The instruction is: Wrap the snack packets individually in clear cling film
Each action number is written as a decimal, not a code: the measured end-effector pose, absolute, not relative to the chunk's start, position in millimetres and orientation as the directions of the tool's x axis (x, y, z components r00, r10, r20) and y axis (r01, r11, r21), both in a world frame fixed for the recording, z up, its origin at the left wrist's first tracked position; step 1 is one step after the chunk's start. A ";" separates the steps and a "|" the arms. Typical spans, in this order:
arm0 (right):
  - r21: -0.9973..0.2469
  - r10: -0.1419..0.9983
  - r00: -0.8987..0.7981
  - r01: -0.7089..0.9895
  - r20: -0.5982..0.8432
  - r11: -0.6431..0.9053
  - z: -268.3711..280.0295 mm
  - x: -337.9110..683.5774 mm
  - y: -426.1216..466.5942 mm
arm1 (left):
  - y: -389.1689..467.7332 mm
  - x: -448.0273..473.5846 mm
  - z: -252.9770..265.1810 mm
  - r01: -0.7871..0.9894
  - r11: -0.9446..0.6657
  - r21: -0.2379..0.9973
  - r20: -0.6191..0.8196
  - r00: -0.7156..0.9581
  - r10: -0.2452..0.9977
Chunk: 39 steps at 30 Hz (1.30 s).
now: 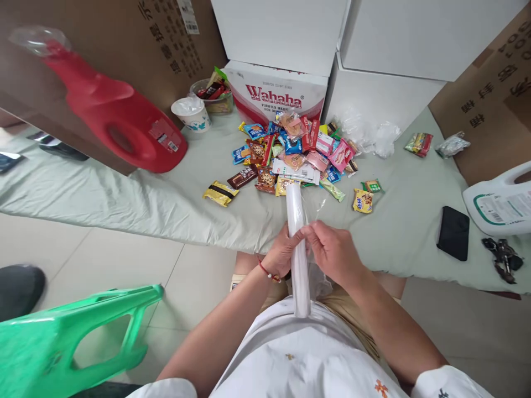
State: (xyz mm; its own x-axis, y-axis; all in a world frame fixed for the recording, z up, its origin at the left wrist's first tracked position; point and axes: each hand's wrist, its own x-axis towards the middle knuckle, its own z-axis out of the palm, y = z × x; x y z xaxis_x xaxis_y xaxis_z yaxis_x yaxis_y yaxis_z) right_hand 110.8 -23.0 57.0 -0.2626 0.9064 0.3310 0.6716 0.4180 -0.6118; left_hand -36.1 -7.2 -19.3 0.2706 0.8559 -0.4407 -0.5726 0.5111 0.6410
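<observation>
A white roll of thin clear plastic (297, 215) stands lengthwise in front of my body. My left hand (282, 250) is wrapped round its middle, with a red bracelet at the wrist. My right hand (334, 249) pinches a loose edge of the clear plastic at the roll's right side; its fingertips are pressed together. Some of the plastic hangs below that hand. Just beyond the roll's far end lies a heap of wrapped snacks (292, 145) on the pale green cloth (182, 204). A yellow snack packet (220, 193) lies left of the heap.
Behind the heap stands a Wahaha carton (276, 91). A red jug (124, 119) and a paper cup (191, 115) are to the left. Crumpled clear plastic (369, 132), a black phone (453, 233), keys (503, 258) and a white jug (501, 202) lie right. A green stool (70, 326) is lower left.
</observation>
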 end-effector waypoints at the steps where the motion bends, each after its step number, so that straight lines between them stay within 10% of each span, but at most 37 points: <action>1: -0.585 0.898 -0.258 0.687 0.357 0.430 64.7 115.5 -25.3 | -9.6 -40.7 -20.7 -0.554 0.544 0.630 -0.439 0.323 0.838; 7: -0.621 0.920 -0.121 0.704 0.373 0.344 115.9 150.3 -36.7 | -22.0 -70.9 -28.7 -0.714 0.599 0.361 -0.324 0.507 0.799; 13: -0.431 0.891 -0.144 0.835 0.430 0.343 153.4 162.2 -35.4 | -17.4 -49.0 -19.7 -0.511 0.559 0.653 -0.432 0.356 0.829; 19: -0.605 0.964 0.139 0.796 0.226 0.027 126.6 218.8 -10.9 | 5.6 -83.6 -3.0 -0.556 0.614 0.560 -0.542 0.314 0.779; 23: -0.674 0.986 0.149 0.736 0.076 -0.059 71.7 240.4 9.6 | 17.4 -90.6 2.3 -0.007 0.537 0.844 -0.537 -0.033 0.843; 26: -0.700 0.987 0.158 0.704 -0.005 -0.117 37.0 247.5 16.4 | 24.7 -94.7 1.3 0.439 0.410 0.799 -0.373 -0.173 0.911; 33: -0.691 0.981 0.139 0.697 -0.132 -0.192 -7.5 270.3 4.6 | 28.5 -112.6 -2.2 0.387 0.412 0.825 -0.371 -0.180 0.911; 39: -0.579 0.991 0.075 0.806 -0.109 -0.124 -30.4 264.0 -4.0 | 23.6 -110.8 -1.0 0.720 0.328 0.611 -0.250 -0.218 0.944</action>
State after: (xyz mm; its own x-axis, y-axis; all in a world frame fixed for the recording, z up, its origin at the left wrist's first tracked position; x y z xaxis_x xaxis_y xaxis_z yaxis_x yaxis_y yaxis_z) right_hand 264.0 -4.0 -30.4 0.0745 0.9912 -0.1094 0.8059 -0.1245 -0.5789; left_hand -110.8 23.6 -1.0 -0.2177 0.9435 -0.2498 0.7205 0.3280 0.6110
